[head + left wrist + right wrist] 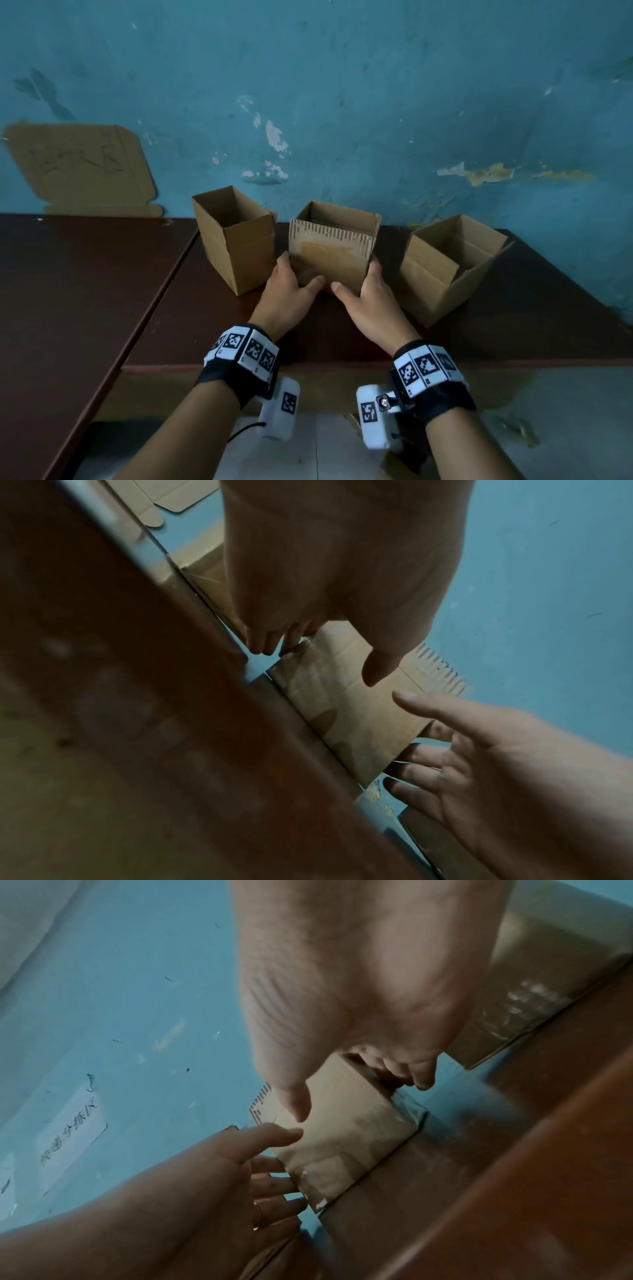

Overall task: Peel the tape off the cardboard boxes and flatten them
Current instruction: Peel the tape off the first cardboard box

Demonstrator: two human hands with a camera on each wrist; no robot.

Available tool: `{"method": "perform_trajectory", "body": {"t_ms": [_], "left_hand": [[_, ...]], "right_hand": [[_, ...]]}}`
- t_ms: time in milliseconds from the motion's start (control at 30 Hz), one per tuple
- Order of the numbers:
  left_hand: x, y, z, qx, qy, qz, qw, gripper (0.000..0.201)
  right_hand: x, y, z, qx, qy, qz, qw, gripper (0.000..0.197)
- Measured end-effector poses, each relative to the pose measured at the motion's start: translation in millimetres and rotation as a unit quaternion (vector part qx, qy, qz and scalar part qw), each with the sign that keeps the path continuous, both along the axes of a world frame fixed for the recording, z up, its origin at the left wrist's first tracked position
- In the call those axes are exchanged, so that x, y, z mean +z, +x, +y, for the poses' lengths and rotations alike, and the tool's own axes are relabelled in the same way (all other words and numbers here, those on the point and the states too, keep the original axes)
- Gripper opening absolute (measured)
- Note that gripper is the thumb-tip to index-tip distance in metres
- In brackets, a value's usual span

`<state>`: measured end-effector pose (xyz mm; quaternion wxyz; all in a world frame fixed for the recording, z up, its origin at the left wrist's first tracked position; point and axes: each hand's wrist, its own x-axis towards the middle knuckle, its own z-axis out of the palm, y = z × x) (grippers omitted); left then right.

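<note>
Three open-topped cardboard boxes stand on a dark brown table [513, 325]. My two hands hold the middle box [332, 253] by its sides. The left hand [293, 281] clasps its left corner with the thumb lying on the front face. My right hand [368, 286] clasps the right corner the same way. The front wall's top edge is torn, showing bare corrugation. In the right wrist view, clear shiny tape [407, 1110] wraps the box [352, 1131] at its bottom edge. The left wrist view shows the box [349, 704] between my left thumb [377, 666] and the right hand [479, 750].
A tall box [236, 240] stands close to the left of the middle one, a wider box [448, 263] to its right, with tape [524, 1001] on it. A flattened carton [78, 168] leans on the blue wall. A second table [85, 291] adjoins on the left.
</note>
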<state>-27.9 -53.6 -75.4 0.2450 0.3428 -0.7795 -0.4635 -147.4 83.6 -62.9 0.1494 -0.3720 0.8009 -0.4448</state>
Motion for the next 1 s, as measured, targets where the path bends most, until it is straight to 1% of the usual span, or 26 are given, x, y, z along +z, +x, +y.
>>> {"method": "perform_trajectory", "body": {"t_ms": [133,267,433,600,733,867,1000], "left_hand": [[8.1,9.1,1.8,0.017,-0.012,0.016,1.0,0.086],[19.3,20.4,7.4,0.036,-0.027,0.027,0.999,0.082],[21.6,30.6,14.8,0.035,-0.042,0.009,0.998,0.09],[19.7,37.2,11.2,0.05,-0.053,0.024,0.997,0.097],[15.9,35.0,7.4,0.055,-0.046,0.033,0.997,0.097],[14.8,32.9,10.1,0.045,-0.036,0.033,0.998,0.096],[18.0,32.7,15.0,0.043,-0.029,0.042,0.998,0.094]], "right_hand": [[10.1,5.7,-4.4,-0.029,-0.042,-0.02,0.998,0.09],[20.9,18.2,-2.7,-0.051,-0.071,-0.022,0.996,0.089],[22.8,32.6,-2.2,-0.061,-0.065,-0.013,0.996,0.089],[31.6,37.2,-2.6,-0.067,-0.086,-0.013,0.994,0.09],[33.6,34.6,-1.2,-0.078,-0.099,-0.016,0.992,0.085],[29.9,31.9,1.1,-0.076,-0.084,-0.008,0.994,0.073],[27.6,31.2,2.7,-0.077,-0.067,-0.001,0.995,0.069]]}}
